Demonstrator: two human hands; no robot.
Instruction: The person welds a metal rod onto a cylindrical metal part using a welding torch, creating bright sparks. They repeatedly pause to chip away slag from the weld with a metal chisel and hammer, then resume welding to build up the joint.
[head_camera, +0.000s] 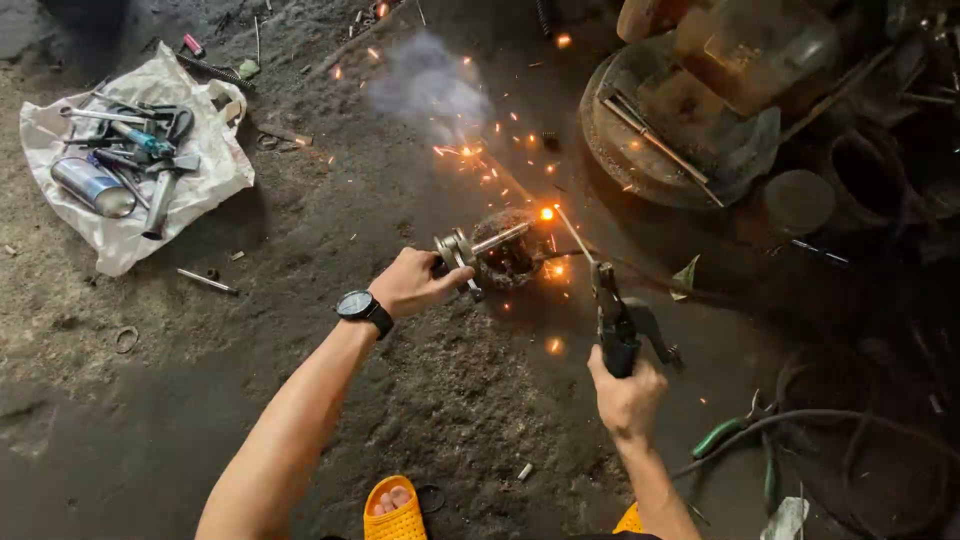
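Down on the gritty floor (150, 330), one round metal part (505, 250) throws sparks beside one welding rod (572, 232). Left hand (410, 283), fingers curled tight, grips the part's shaft. Right hand (627, 392), fingers wrapped shut, holds one electrode holder (615, 320). One white bag (200, 160) of tools lies well apart; two orange sandals (393, 512) below.

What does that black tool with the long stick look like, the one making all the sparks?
The welding holder is a dark, worn clamp with a lever on one side. The right hand grips its handle from below, holding it upright. Its jaws pinch a thin rod that slants up and left. The rod's tip glows orange where it meets the rusty round metal part on the ground, throwing sparks and smoke. A dark cable seems to run off to the right.
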